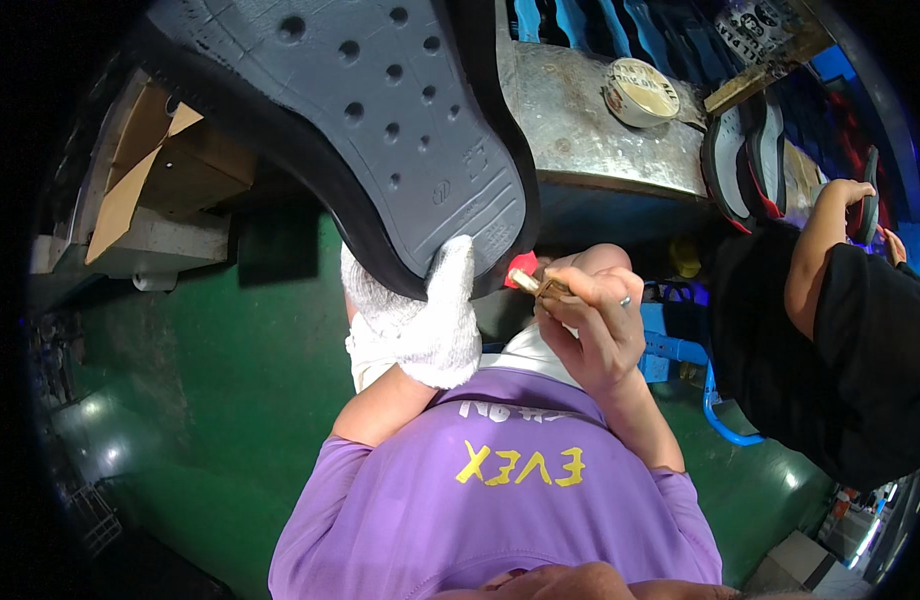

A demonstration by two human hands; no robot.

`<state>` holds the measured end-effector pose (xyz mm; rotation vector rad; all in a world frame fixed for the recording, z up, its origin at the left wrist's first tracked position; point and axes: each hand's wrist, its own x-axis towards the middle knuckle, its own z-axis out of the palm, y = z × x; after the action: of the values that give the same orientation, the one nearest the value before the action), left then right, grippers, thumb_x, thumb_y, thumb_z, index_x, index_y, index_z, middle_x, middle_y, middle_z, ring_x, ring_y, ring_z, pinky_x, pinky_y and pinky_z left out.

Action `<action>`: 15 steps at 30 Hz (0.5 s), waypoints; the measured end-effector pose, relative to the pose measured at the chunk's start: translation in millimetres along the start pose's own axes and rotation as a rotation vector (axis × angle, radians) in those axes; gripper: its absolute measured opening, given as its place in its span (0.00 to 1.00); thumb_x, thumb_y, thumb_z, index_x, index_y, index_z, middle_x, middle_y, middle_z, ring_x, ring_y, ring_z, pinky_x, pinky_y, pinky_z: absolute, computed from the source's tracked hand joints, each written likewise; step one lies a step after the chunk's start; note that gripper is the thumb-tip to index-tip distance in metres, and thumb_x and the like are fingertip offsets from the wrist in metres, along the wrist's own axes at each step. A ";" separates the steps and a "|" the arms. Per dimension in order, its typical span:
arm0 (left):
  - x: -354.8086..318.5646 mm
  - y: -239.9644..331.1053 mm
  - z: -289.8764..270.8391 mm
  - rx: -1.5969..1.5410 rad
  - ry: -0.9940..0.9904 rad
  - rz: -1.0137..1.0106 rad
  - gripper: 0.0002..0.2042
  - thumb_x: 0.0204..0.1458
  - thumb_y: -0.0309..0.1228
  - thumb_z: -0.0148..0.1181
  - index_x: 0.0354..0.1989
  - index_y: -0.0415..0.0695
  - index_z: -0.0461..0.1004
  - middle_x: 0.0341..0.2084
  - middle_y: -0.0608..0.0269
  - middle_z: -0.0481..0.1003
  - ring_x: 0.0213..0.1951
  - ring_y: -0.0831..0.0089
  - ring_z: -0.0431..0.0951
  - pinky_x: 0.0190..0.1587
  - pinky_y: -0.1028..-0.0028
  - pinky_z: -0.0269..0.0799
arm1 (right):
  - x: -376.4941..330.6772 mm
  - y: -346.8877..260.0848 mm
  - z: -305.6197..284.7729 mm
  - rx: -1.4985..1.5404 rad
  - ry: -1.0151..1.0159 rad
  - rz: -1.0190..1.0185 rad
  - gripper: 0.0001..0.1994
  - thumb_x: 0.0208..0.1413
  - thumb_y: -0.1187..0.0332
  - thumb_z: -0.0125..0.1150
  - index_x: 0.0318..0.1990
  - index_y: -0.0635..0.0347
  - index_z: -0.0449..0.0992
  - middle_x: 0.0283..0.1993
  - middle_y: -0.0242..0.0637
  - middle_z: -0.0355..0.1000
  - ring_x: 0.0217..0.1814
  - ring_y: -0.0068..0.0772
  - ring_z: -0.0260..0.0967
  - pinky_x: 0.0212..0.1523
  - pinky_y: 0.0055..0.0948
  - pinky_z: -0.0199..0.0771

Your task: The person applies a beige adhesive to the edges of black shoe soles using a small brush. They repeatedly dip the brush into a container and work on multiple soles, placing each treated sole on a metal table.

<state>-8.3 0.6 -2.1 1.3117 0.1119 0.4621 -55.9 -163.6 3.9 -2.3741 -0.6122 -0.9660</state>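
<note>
A shoe sole (420, 130), grey with round holes inside a black rim, fills the upper middle, very near the camera. My left hand (442, 325), in a white knitted glove, is closed around its heel end with the thumb on the grey face. In my bare right hand (598, 325), just right of the heel, the fingers pinch a small tool with a pale, rod-like tip (525, 281); its kind is unclear. That tip points at a red patch (521, 266) on the heel's outer edge. Whether it touches there I cannot tell.
A worn metal bench (570, 150) carries a round tub (640, 93) with a pale top. Red-edged soles (745, 150) stand farther right, beside a co-worker in black (830, 340) holding another sole. An opened cardboard box (160, 160) lies left, and a blue stool frame (715, 395) stands right.
</note>
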 end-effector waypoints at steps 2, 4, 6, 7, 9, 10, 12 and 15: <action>0.1 -3.3 1.0 -0.014 0.017 0.032 0.43 0.49 0.15 0.68 0.72 0.51 0.50 0.59 0.57 0.68 0.51 0.64 0.75 0.42 0.66 0.80 | -3.9 -2.8 0.5 0.002 0.009 -0.008 0.16 0.36 0.77 0.75 0.36 0.60 0.77 0.50 0.39 0.77 0.37 0.35 0.71 0.51 0.36 0.65; 0.4 -5.0 -0.2 -0.004 0.008 0.053 0.43 0.50 0.16 0.68 0.72 0.51 0.50 0.59 0.57 0.68 0.51 0.65 0.75 0.42 0.66 0.80 | -2.9 -3.2 0.2 0.001 0.017 0.023 0.16 0.37 0.77 0.76 0.35 0.60 0.77 0.50 0.38 0.77 0.37 0.35 0.71 0.50 0.35 0.65; 0.8 -3.9 -2.8 0.022 -0.022 0.044 0.43 0.50 0.16 0.68 0.72 0.51 0.49 0.59 0.57 0.68 0.52 0.65 0.75 0.42 0.66 0.80 | -2.5 -0.8 -0.7 -0.027 0.018 0.052 0.16 0.37 0.77 0.76 0.36 0.58 0.77 0.50 0.37 0.78 0.38 0.35 0.71 0.50 0.35 0.65; 1.4 -2.6 -4.3 0.033 -0.044 0.024 0.43 0.51 0.17 0.68 0.72 0.51 0.49 0.59 0.57 0.68 0.52 0.65 0.75 0.42 0.66 0.80 | -2.2 1.9 -0.6 -0.039 0.041 0.063 0.16 0.38 0.77 0.75 0.36 0.58 0.76 0.50 0.37 0.78 0.37 0.35 0.71 0.50 0.36 0.65; 3.6 4.2 -6.7 0.036 -0.097 -0.069 0.42 0.52 0.18 0.67 0.72 0.51 0.49 0.59 0.57 0.68 0.52 0.65 0.75 0.42 0.66 0.80 | -1.1 9.9 0.4 -0.061 0.088 0.084 0.16 0.39 0.77 0.75 0.37 0.56 0.75 0.49 0.37 0.78 0.37 0.36 0.71 0.50 0.36 0.65; 4.1 6.5 -6.7 0.028 -0.114 -0.109 0.42 0.52 0.18 0.67 0.72 0.51 0.49 0.59 0.57 0.68 0.51 0.65 0.75 0.42 0.66 0.80 | -0.3 13.0 0.2 -0.088 0.086 0.083 0.16 0.40 0.77 0.75 0.37 0.55 0.75 0.48 0.37 0.78 0.37 0.36 0.72 0.50 0.37 0.66; 3.8 7.8 -5.7 0.002 -0.113 -0.135 0.42 0.53 0.19 0.67 0.72 0.52 0.48 0.58 0.57 0.68 0.51 0.66 0.75 0.41 0.66 0.80 | 0.7 17.6 -0.6 -0.141 0.084 0.081 0.16 0.41 0.77 0.74 0.37 0.54 0.74 0.48 0.37 0.78 0.37 0.36 0.72 0.50 0.38 0.66; 6.1 5.0 -6.9 0.036 -0.107 -0.074 0.42 0.53 0.19 0.68 0.73 0.52 0.48 0.58 0.58 0.69 0.49 0.66 0.76 0.36 0.68 0.80 | -1.7 18.8 -2.7 -0.092 0.112 0.100 0.15 0.43 0.76 0.74 0.38 0.54 0.74 0.48 0.37 0.78 0.36 0.36 0.73 0.51 0.40 0.66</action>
<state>-6.4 10.1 1.9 1.3600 0.0789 0.3278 -47.7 -180.1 -0.9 -2.3860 -0.4106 -1.0958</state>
